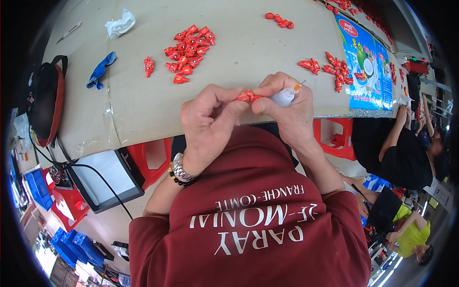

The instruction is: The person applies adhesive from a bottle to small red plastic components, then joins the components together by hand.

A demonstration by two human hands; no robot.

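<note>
Item one: a small red figurine part with gold marks (247, 96), pinched between thumb and fingers of the left grip (210, 112) on one side and of the right grip (289, 115) on the other. Both grips are closed upon it; it is held up at the surface's near edge, presumably so that it can be steadied from two sides and closely viewed. Item two: a white squeeze bottle with orange tip (284, 97), lodged within the right grip behind the pinching fingers, its tip pointed away from the part; it is probably carried so in order that the fingertips may be left free without the bottle being set down. Item three: a heap of red figurine parts with eyes (190, 50), laid on the surface (229, 52) beyond the left grip, seemingly gathered as a batch within reach; one single red part (149, 67) is set apart, farther left. Item four: a looser cluster of red parts (338, 72), placed right of the right grip, partly against a blue printed sheet (368, 98). Item five: a short row of red parts (279, 20), placed well beyond both grips. The pinched part lies directly between the two grips, touched by each, with the bottle just to its right.
</note>
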